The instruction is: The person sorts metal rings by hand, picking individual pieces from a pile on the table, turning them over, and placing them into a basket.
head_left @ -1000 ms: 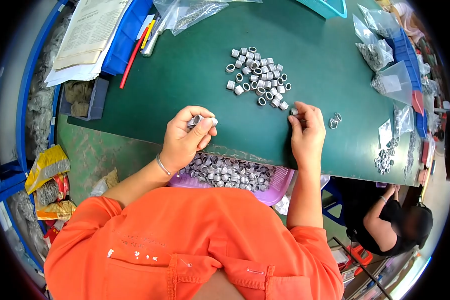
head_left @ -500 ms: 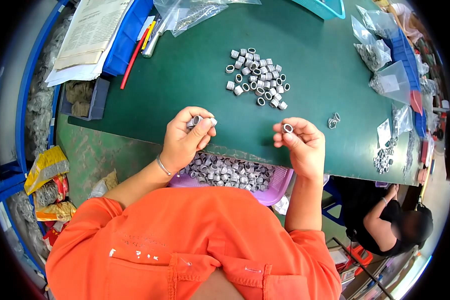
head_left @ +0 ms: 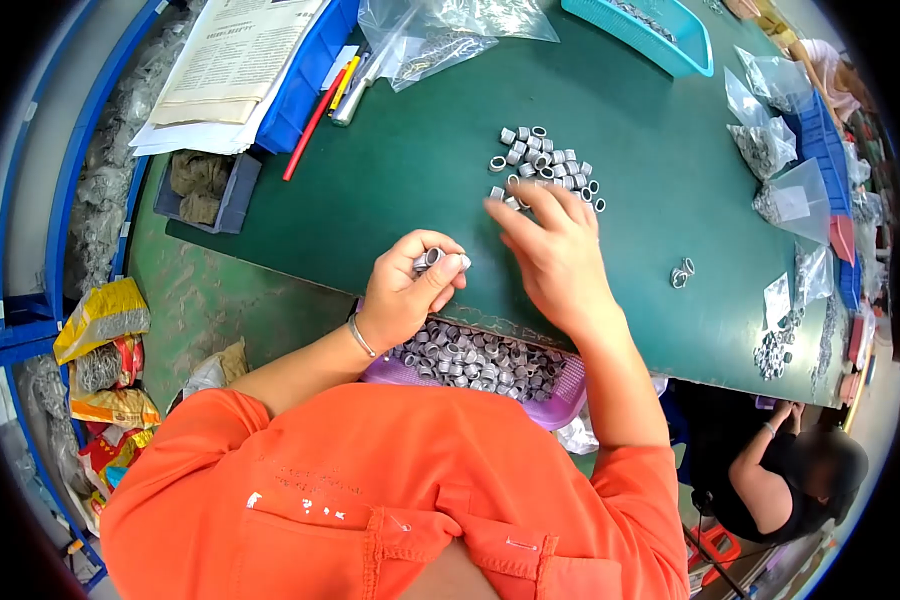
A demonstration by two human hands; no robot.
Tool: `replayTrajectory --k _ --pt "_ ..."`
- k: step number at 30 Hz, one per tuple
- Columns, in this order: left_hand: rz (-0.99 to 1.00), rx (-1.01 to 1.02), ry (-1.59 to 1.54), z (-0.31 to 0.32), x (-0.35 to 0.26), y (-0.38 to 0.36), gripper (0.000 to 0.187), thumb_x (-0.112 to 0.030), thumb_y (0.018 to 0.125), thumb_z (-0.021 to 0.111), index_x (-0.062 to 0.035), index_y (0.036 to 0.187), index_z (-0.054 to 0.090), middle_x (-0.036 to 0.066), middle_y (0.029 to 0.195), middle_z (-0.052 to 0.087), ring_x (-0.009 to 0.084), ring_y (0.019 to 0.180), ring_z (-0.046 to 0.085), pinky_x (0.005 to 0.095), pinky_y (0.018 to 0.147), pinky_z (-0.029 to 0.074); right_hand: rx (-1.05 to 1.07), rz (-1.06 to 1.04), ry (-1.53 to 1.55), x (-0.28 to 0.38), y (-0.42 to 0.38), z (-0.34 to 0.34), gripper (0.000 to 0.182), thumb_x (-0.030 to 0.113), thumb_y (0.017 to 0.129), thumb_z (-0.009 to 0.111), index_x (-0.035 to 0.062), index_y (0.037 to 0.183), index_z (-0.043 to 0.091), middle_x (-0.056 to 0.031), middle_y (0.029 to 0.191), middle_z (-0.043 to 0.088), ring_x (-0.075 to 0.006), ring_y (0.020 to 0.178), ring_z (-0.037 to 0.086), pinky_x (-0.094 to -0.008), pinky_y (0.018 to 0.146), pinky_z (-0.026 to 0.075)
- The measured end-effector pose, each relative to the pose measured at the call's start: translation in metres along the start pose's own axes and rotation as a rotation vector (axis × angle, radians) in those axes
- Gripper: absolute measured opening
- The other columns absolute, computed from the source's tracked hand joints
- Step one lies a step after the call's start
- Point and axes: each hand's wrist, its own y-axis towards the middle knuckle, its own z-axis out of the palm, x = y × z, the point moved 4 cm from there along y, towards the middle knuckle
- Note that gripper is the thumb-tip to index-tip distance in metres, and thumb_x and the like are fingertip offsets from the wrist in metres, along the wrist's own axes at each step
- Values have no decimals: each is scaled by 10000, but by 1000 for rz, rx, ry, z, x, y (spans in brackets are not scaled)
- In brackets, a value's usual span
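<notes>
Left of centre in the frame, the left hand (head_left: pixel 410 288) is curled, its thumb and fingers closed around a few metal rings (head_left: pixel 430 259), which show between thumb and fingertips. Below it, towards lower centre, a purple basket (head_left: pixel 573 392) holds many more. Right of centre, the right hand (head_left: pixel 560 255) has its fingers spread over the near edge of a ring pile (head_left: pixel 572 168); blur hides whether they touch. Further right, a few loose rings (head_left: pixel 682 272) lie well apart from those fingers.
</notes>
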Motion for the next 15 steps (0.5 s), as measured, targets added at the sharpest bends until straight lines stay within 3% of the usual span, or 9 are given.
replayTrajectory --k 2,10,13,15 --pt "4 -12 21 0 0 -1 112 -112 912 514 -34 991 519 76 756 572 55 517 430 174 445 334 -78 -146 -112 0 16 12 255 66 757 585 99 1010 588 -67 1090 535 -266 1031 496 -395 862 373" --pt "-10 9 1 1 1 1 117 -111 907 526 -33 994 521 72 752 570 58 525 430 175 450 330 107 -64 -11 -8 -36 3 274 70 760 602 105 1031 583 -69 1107 530 -285 1037 485 -398 886 359" --pt "-11 23 13 1 1 2 118 -116 906 530 -33 990 523 72 752 570 59 525 429 177 450 329 -67 41 296 -18 -53 -13 276 21 732 630 77 1002 618 -112 1119 530 -290 1019 488 -394 896 378" --pt "-9 15 8 0 1 1 117 -115 906 530 -33 988 524 73 754 570 59 525 428 178 450 329 -247 253 228 -38 -64 -23 223 -9 758 597 49 972 622 -123 1052 553 -291 976 500 -373 860 404"
